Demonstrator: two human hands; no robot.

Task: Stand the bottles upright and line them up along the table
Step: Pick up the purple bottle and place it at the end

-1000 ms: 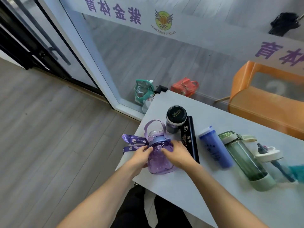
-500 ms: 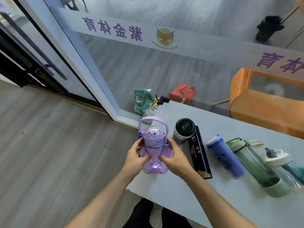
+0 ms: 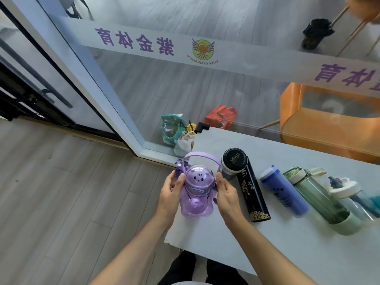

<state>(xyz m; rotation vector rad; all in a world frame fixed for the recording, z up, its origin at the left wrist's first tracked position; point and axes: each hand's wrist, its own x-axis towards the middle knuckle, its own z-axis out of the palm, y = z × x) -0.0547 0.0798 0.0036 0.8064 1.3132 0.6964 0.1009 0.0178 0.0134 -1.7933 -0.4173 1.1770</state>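
A purple bear-shaped bottle point(image 3: 196, 192) with a hoop handle stands upright at the left end of the white table point(image 3: 287, 249). My left hand point(image 3: 169, 192) grips its left side and my right hand point(image 3: 226, 194) its right side. Just right of it a short grey cup with a black lid point(image 3: 233, 163) stands upright. Lying on their sides further right are a black flask point(image 3: 253, 196), a blue bottle point(image 3: 284, 193), a green bottle point(image 3: 319, 199) and a clear bottle with a white lid point(image 3: 353, 194).
A glass wall with a frosted lettered band runs behind the table. Bags point(image 3: 174, 130) and a red carrier point(image 3: 221, 117) sit on the floor past the table's far-left corner. An orange chair point(image 3: 329, 124) stands behind the glass. The table's left edge drops to wooden floor.
The purple bottle went from lying on the table to upright, turned so its face points at me. Both hands stayed on it; its strap now hangs behind.
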